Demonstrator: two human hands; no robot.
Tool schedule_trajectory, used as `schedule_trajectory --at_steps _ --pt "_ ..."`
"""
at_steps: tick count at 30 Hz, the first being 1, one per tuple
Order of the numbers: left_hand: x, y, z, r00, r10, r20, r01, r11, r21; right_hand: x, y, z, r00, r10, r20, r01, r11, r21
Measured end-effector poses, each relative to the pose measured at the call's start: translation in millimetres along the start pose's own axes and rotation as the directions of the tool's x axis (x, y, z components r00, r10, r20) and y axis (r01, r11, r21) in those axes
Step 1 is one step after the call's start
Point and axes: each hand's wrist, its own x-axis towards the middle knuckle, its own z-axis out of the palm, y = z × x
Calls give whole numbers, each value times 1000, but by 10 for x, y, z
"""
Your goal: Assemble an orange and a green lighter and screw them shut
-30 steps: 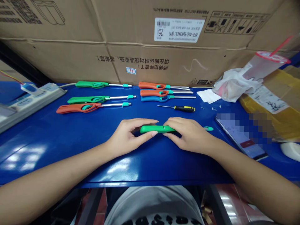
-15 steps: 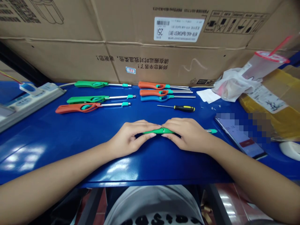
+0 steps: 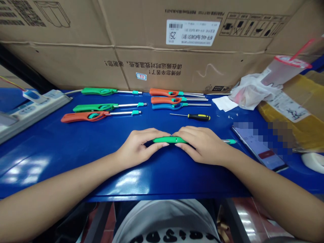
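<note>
A green gas lighter [image 3: 165, 139] lies sideways between my two hands, low over the blue table [image 3: 106, 141]. My left hand [image 3: 141, 145] pinches its handle end, thumb on the near side and fingers on the far side. Closed round its middle is my right hand [image 3: 202, 144], and the lighter's tip sticks out beyond it to the right. Much of the lighter is hidden under both hands. Straight behind them lies a black and yellow screwdriver [image 3: 198, 117].
Several lighters lie in two groups at the back, among them an orange lighter [image 3: 84, 116] and a blue lighter [image 3: 167, 106]. A power strip [image 3: 32, 109] stands left. On the right are a phone [image 3: 258, 146], white tissue [image 3: 224, 103] and a plastic cup [image 3: 286, 71]. A cardboard box [image 3: 141, 30] walls the back.
My left hand's fingers have eased slightly left, baring more of the green handle. My right hand stays nearly in place, still on the lighter.
</note>
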Motion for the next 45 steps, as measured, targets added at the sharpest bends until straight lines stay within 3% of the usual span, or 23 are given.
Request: schedule_trajectory --at_steps 7,12,14,18,22,25,29,31,34,36,40,43,45 --pt "-24 -22 -4 999 46 22 -46 999 -24 -33 -5 17 997 -15 -70 13 999 -39" --pt "-12 -19 -11 991 -114 70 113 994 12 18 -26 4 995 94 -24 -96 993 -70" --pt "-1 -50 -16 984 -154 85 151 988 40 38 3 -18 988 137 -67 -141 988 -64" --pt "11 -159 -17 978 -177 107 168 981 92 34 165 -49 918 332 -219 -363 924 -123" --pt "7 -220 -18 977 -181 111 160 971 180 -8 399 -23 837 518 -176 -547 793 -268" --pt "14 -205 -82 978 -145 152 112 973 204 -35 546 -2 818 556 -148 -575 779 -252" --pt "45 -181 -252 943 -105 316 32 974 225 -57 645 -9 826 537 -172 -563 802 -201" --pt "60 -191 -309 922 -137 361 62 975 212 -55 662 -18 837 513 -190 -542 824 -166" --pt "66 -227 -299 923 -230 310 197 971 133 -25 668 -38 838 463 -287 -491 871 -29" --pt "58 -250 -243 918 -303 257 291 953 85 6 660 -67 786 457 -416 -425 889 173" --pt "31 -261 -130 906 -374 198 376 926 29 43 637 -204 587 561 -583 -210 801 560" --pt "17 -250 -90 913 -370 172 373 928 17 15 662 -351 435 610 -662 -154 775 613" --pt "12 -245 -81 921 -354 164 355 935 22 -29 720 -431 368 602 -708 -190 794 577"
